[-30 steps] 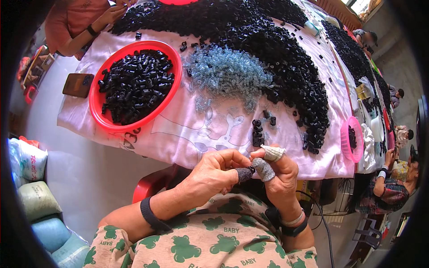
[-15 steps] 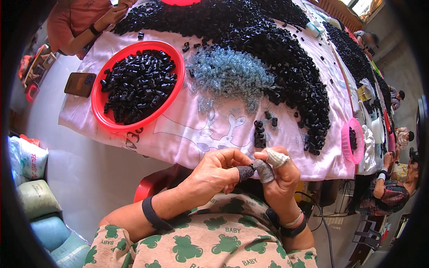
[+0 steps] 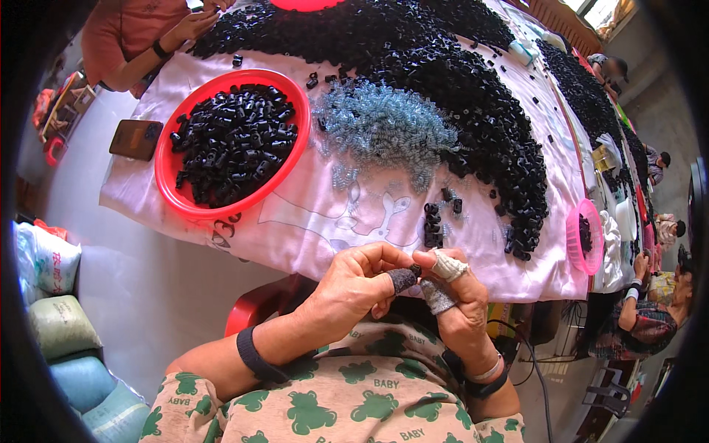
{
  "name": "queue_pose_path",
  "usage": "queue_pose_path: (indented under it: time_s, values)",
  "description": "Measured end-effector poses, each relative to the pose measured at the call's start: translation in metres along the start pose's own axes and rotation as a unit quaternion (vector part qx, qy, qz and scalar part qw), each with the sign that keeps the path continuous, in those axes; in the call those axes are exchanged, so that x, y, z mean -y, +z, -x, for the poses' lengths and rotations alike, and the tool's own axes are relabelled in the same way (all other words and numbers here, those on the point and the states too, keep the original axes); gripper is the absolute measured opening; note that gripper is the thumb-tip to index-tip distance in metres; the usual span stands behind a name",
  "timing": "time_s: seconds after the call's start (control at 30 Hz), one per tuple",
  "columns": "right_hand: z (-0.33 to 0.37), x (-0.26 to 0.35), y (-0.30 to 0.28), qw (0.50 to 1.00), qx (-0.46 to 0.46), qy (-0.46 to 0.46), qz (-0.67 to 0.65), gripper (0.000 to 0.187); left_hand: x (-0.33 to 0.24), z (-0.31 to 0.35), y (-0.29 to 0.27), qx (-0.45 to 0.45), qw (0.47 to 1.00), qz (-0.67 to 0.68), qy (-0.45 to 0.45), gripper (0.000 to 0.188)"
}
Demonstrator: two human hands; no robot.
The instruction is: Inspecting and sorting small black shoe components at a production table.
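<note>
My left hand (image 3: pixel 353 279) is closed in a pinch at the table's near edge, a dark cloth cover on its thumb. Between its fingertips sits a small black plastic part (image 3: pixel 416 270). Right against it, my right hand (image 3: pixel 467 303) has its fingers curled and pressed together, two of them in white and grey cloth covers; whatever they pinch is too small or hidden to name. Just beyond the hands lies a short row of black parts (image 3: pixel 433 226). Farther off is a heap of small clear-blue springs (image 3: pixel 388 125), bordered by a large pile of black parts (image 3: pixel 509 159).
A red basin (image 3: pixel 305 140) full of black parts stands at the left, beside a phone (image 3: pixel 136 139). A pink basket (image 3: pixel 572 236) is at the right edge of the pink cloth (image 3: pixel 295 247). A co-worker's arm (image 3: pixel 140 70) reaches in at far left; other people sit along the right.
My right hand's grey-covered finger has drawn back from the left fingertips, and its white-covered finger has tilted lower. The black part shows more plainly between my hands now.
</note>
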State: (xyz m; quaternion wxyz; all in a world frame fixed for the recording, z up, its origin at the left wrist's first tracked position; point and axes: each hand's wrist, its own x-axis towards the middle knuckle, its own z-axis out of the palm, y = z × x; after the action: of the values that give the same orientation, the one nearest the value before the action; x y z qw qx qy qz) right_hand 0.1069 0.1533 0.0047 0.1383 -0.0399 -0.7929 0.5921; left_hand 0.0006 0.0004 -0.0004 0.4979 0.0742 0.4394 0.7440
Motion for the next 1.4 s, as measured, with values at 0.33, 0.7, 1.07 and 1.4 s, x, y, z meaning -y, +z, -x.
queue_pose_path:
  time_s: [0.33,0.7,1.07,1.4]
  values:
    - [-0.003,-0.003,0.001,0.994,-0.037,-0.076,0.073,0.043,0.004,-0.001,-0.003,-0.003,0.999,-0.044,0.006,0.02]
    - [-0.006,-0.006,-0.006,0.957,-0.033,-0.194,0.213,0.048,0.0,0.001,0.001,-0.014,0.995,-0.1,0.014,0.023]
    - [-0.005,-0.007,-0.002,0.962,-0.044,-0.177,0.205,0.053,-0.001,0.001,0.002,-0.024,0.994,-0.103,0.019,0.018]
    - [-0.006,-0.004,-0.005,0.952,-0.025,-0.196,0.235,0.052,0.0,-0.001,-0.002,-0.019,0.997,-0.068,0.003,0.018]
